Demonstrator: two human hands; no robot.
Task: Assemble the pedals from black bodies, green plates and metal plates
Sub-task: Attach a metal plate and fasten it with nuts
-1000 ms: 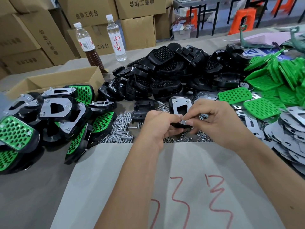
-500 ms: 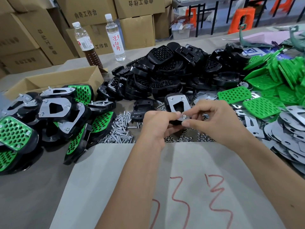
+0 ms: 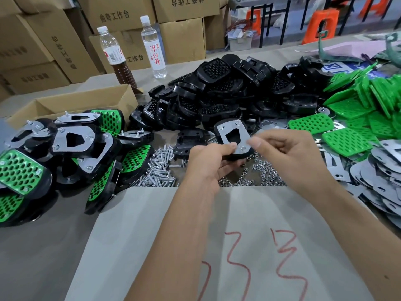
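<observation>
We hold one pedal (image 3: 231, 137) above the desk (image 3: 32, 246), metal plate facing up. Our left hand (image 3: 208, 164) grips its near edge, thumb on top, fingers curled beneath. Our right hand (image 3: 288, 157) pinches thumb and forefinger together at the plate's near right corner. Loose nuts (image 3: 260, 177) and screws (image 3: 158, 170) lie just below, finished pedals (image 3: 65, 148) to the left, black bodies (image 3: 217, 94) behind.

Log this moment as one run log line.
step: fastening metal plate on pedal | left hand: grips pedal | right hand: pinching at plate corner | nuts: loose on table
</observation>
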